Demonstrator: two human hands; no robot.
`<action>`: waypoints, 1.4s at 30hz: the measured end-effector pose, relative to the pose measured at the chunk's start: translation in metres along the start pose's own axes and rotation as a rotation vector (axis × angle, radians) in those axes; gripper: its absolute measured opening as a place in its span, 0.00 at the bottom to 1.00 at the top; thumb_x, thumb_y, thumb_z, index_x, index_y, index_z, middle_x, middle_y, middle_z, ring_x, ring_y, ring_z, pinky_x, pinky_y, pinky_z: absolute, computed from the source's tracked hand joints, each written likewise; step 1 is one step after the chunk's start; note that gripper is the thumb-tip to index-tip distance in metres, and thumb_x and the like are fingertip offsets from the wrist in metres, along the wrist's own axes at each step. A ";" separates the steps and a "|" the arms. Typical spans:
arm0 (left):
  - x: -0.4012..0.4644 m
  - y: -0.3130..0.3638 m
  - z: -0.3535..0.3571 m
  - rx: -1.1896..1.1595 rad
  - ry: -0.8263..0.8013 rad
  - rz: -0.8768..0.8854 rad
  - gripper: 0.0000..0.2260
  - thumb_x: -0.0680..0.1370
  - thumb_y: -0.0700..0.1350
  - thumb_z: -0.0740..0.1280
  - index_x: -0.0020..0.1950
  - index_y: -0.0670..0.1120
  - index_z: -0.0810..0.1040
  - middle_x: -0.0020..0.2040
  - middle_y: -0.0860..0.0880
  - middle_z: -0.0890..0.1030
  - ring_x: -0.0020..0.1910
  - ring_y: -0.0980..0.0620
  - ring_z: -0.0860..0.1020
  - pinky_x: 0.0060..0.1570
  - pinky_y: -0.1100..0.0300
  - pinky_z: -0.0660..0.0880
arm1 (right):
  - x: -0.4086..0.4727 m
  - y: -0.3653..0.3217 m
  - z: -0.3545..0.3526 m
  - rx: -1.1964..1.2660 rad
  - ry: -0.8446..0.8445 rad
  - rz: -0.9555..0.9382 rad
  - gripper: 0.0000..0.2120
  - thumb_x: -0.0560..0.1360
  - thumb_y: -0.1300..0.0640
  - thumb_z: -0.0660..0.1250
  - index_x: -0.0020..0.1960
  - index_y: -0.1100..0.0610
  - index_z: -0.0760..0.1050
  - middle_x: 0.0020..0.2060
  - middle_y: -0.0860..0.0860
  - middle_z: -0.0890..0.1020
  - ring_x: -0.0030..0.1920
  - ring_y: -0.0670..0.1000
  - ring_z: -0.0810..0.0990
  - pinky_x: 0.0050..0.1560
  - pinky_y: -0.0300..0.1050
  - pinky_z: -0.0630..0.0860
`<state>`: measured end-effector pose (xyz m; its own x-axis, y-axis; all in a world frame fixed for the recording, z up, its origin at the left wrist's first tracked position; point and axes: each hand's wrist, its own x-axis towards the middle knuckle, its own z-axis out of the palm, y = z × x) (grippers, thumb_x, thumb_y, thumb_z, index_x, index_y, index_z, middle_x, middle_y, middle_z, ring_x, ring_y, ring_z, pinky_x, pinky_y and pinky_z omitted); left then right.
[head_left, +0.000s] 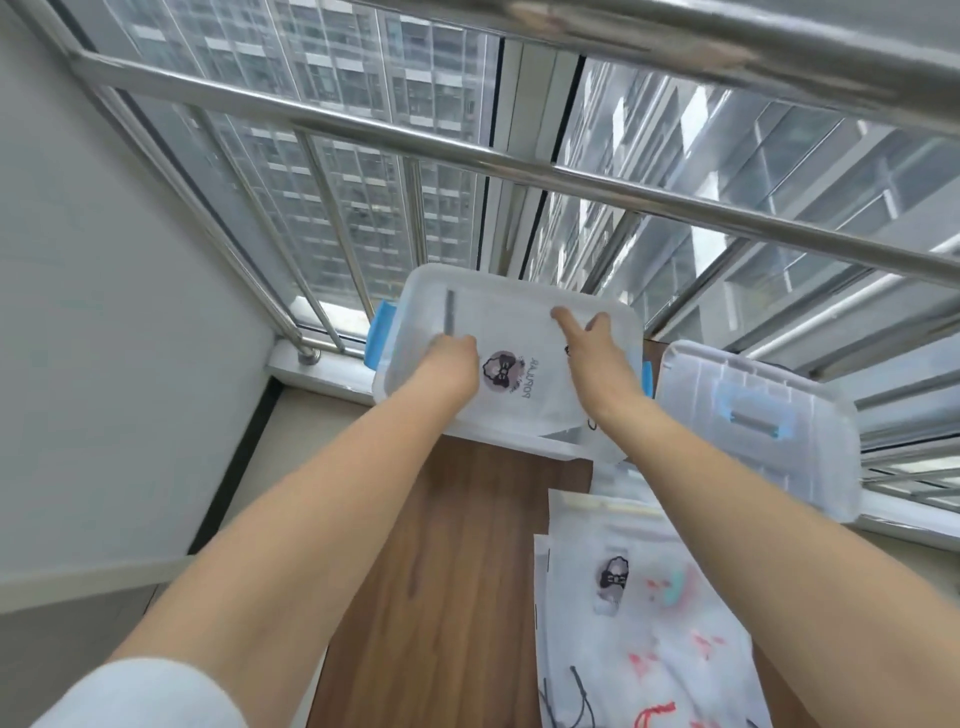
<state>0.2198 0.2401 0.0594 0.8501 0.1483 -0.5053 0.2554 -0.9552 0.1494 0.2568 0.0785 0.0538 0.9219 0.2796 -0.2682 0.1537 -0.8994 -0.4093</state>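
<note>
A clear plastic storage box (415, 291) with blue side latches stands on the floor by the railing. Inside it lies a white zip bag (524, 364) printed with a dark round logo. My left hand (454, 364) has its fingers curled onto the bag's left side. My right hand (597, 348) lies flat on the bag's right side with index finger and thumb stretched out. Both forearms reach forward over the wooden floor.
The box's clear lid (753, 421) with a blue handle leans at the right against the window ledge. A pile of white printed bags (639, 597) lies on the wood floor (457, 545). Steel railing bars (322, 119) and windows stand ahead, a white wall (104, 312) at the left.
</note>
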 end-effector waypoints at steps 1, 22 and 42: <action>0.002 0.001 -0.002 0.023 -0.018 -0.001 0.16 0.80 0.33 0.51 0.67 0.37 0.63 0.63 0.39 0.71 0.61 0.41 0.73 0.48 0.55 0.69 | 0.001 0.002 0.003 -0.008 -0.014 -0.028 0.24 0.76 0.65 0.50 0.68 0.43 0.57 0.64 0.59 0.61 0.43 0.61 0.75 0.45 0.53 0.76; 0.035 -0.006 0.035 0.380 -0.093 0.147 0.20 0.80 0.42 0.55 0.73 0.45 0.63 0.77 0.40 0.50 0.76 0.41 0.47 0.74 0.47 0.51 | 0.007 -0.001 0.028 -0.566 -0.090 -0.254 0.28 0.71 0.72 0.61 0.68 0.55 0.62 0.59 0.59 0.67 0.55 0.58 0.71 0.39 0.47 0.69; -0.037 0.036 0.007 -0.397 0.287 0.223 0.14 0.79 0.39 0.56 0.62 0.44 0.74 0.60 0.44 0.76 0.57 0.44 0.75 0.54 0.52 0.73 | -0.069 0.000 -0.016 0.368 0.314 -0.049 0.14 0.77 0.65 0.57 0.58 0.59 0.76 0.56 0.53 0.79 0.56 0.50 0.77 0.56 0.37 0.69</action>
<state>0.1941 0.1983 0.0780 0.9811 0.0700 -0.1803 0.1615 -0.8093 0.5648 0.1990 0.0539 0.0863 0.9881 0.1531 0.0125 0.1164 -0.6934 -0.7111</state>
